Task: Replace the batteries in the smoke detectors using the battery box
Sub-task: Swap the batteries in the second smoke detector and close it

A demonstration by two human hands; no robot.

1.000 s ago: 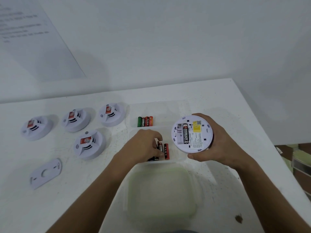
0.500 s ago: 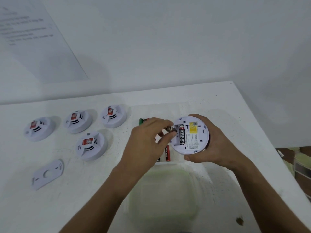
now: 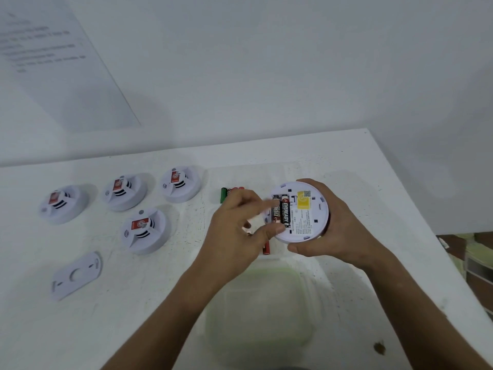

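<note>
My right hand (image 3: 338,233) holds a white smoke detector (image 3: 306,217) over the table with its back face up. Its battery bay holds a black battery (image 3: 286,212). A second black battery (image 3: 276,213) sits beside it, pinched between the thumb and forefinger of my left hand (image 3: 237,231). Under my hands lies the clear battery box (image 3: 266,170). In its far compartment are green and red batteries (image 3: 225,194), and a red battery (image 3: 266,248) shows below my left hand. The forefinger is blurred.
Several more smoke detectors stand face up at the left, the nearest (image 3: 144,231) in front of a back row (image 3: 181,184). A loose white mounting plate (image 3: 76,276) lies front left. The box's translucent lid (image 3: 261,308) rests near me. The table's right edge (image 3: 416,206) is close.
My left hand lifted a battery out of the box and carried it up and right to the detector. That battery now lies in the bay beside the first one.
</note>
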